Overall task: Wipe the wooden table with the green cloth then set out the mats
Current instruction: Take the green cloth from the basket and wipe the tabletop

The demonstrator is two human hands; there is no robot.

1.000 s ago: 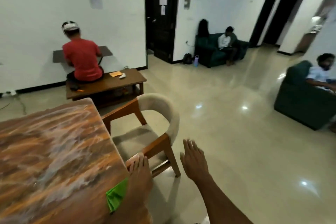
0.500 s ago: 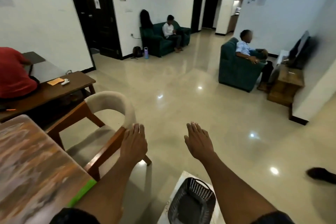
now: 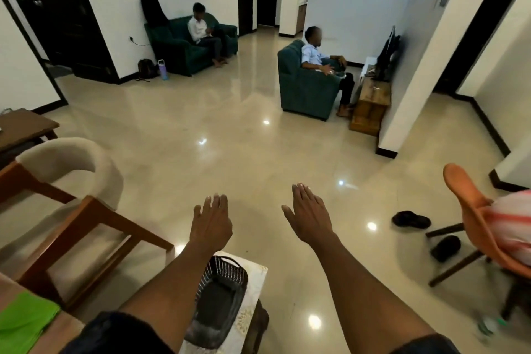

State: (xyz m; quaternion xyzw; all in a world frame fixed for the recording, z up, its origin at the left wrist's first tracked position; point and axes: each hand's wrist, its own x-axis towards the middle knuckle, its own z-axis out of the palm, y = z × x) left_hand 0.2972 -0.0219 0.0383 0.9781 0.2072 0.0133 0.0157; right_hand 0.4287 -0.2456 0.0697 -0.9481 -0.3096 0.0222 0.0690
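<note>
Both hands are stretched forward over the floor, palms down, fingers straight and holding nothing: the left hand [image 3: 211,225] and the right hand [image 3: 309,217] are well apart from each other. One green cloth [image 3: 24,322] lies flat on the corner of the wooden surface [image 3: 64,332], far back and to the left of the left hand, beside that arm's elbow. Under the left forearm, one dark basket [image 3: 219,302] sits on a pale patterned stand [image 3: 253,282]. One cushioned wooden chair [image 3: 66,195] stands left of the left hand. One orange chair [image 3: 482,227] stands right of the right hand, with two dark sandals [image 3: 411,219] on the floor between. Ahead of the hands, two people sit on two green sofas [image 3: 304,86].
</note>
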